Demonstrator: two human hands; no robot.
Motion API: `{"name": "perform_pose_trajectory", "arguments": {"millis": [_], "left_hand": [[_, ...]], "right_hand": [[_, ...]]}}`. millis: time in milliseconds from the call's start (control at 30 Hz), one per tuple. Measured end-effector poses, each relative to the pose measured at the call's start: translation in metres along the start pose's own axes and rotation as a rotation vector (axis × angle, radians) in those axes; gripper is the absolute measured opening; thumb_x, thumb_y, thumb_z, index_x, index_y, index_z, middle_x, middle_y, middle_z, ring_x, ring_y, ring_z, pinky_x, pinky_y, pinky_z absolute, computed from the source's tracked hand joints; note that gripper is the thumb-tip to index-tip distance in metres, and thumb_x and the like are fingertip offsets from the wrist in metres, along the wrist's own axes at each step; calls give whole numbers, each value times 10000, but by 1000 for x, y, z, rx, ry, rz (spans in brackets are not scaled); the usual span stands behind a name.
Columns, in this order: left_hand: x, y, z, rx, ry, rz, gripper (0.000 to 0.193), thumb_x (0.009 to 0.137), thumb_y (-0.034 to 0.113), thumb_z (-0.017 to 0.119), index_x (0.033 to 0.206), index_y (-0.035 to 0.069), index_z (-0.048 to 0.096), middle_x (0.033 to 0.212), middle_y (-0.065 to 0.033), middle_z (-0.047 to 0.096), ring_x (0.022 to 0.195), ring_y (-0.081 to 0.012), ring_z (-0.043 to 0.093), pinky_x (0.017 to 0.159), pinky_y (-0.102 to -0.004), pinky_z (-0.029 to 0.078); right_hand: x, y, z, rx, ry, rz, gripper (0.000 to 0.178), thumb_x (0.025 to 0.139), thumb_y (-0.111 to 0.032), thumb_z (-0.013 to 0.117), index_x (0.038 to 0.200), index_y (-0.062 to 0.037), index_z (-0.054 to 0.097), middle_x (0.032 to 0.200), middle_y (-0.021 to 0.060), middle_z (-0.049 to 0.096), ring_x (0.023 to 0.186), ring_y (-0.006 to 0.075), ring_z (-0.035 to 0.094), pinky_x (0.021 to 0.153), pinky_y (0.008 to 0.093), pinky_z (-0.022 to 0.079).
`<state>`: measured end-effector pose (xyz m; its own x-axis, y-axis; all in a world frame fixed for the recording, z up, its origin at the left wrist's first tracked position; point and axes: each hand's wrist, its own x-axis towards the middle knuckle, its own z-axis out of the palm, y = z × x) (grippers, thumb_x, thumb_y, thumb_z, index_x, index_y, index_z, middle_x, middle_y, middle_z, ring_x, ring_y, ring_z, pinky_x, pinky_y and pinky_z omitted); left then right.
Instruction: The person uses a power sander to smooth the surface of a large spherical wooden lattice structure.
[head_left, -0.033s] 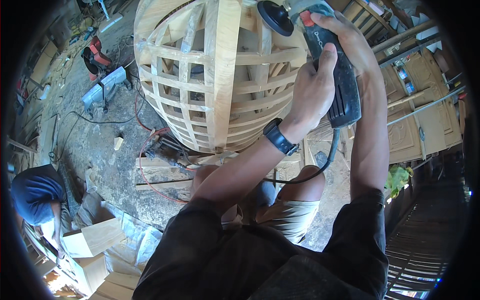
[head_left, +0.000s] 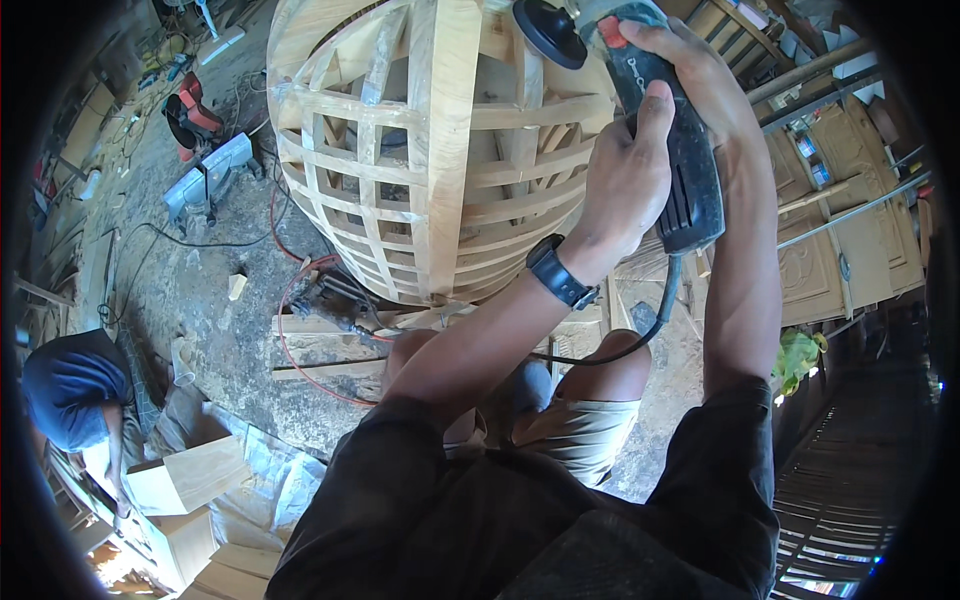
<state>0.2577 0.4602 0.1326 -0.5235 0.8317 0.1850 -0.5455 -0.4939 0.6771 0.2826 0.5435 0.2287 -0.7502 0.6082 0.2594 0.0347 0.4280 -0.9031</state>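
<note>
An angle grinder (head_left: 688,195) with a round black sanding pad (head_left: 549,34) is held in both my hands. My left hand (head_left: 628,190), with a black watch at its wrist, wraps the grinder's body from the left. My right hand (head_left: 700,85) grips its front end from the right, thumb beside the red switch. In front of me stands a large rounded wooden lattice frame (head_left: 448,150), with curved crosswise slats and a broad upright board. The pad is at the frame's upper right; whether it touches the wood I cannot tell. The grinder's cord (head_left: 640,340) hangs toward my knees.
A red hose (head_left: 290,345) and wooden strips (head_left: 325,371) lie on the floor near my feet. At left are a cut-off saw (head_left: 193,112) and a blue-grey metal tool (head_left: 208,175). Another person (head_left: 75,390) bends over wooden boxes (head_left: 195,475). Carved panels (head_left: 850,220) lie at right.
</note>
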Motion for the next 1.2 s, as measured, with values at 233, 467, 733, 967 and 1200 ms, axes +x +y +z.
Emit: {"name": "perform_pose_trajectory", "arguments": {"millis": [233,467,733,967,1200], "left_hand": [[4,8,3,-116,-75,-41,620,1000,569,477,902,-26,625,783,-12,578,721,-93,498,698,-285,441],[-6,13,-8,-126,16,-95,534,1019,499,481,938,-5,639,794,-2,597,727,-82,525,700,-278,447],[-37,0,-45,65,62,-84,550,1010,548,451,962,22,602,801,-29,631,669,-101,596,623,-270,497],[-54,-24,-85,318,64,-78,573,1024,546,402,1124,10,578,874,-94,665,714,-160,674,655,-302,560],[-75,-42,-112,437,69,-78,563,1052,511,350,1173,8,573,1018,-69,657,877,-119,645,781,-274,528]], "right_hand": [[9,-9,-1,144,-70,35,222,919,-185,646,1028,8,642,920,58,664,797,144,618,728,273,506],[3,-3,14,-8,-22,-98,211,905,-192,662,974,7,678,896,51,668,815,127,607,753,267,485],[-41,21,45,143,106,-108,440,921,-181,679,1184,61,422,985,101,644,916,155,623,821,276,508],[-71,51,60,33,265,-226,656,827,-279,747,1259,101,431,1075,168,674,998,207,662,881,327,506],[-96,79,71,132,219,-200,745,853,-218,708,1369,78,259,1058,162,682,996,232,670,922,341,493]]}}
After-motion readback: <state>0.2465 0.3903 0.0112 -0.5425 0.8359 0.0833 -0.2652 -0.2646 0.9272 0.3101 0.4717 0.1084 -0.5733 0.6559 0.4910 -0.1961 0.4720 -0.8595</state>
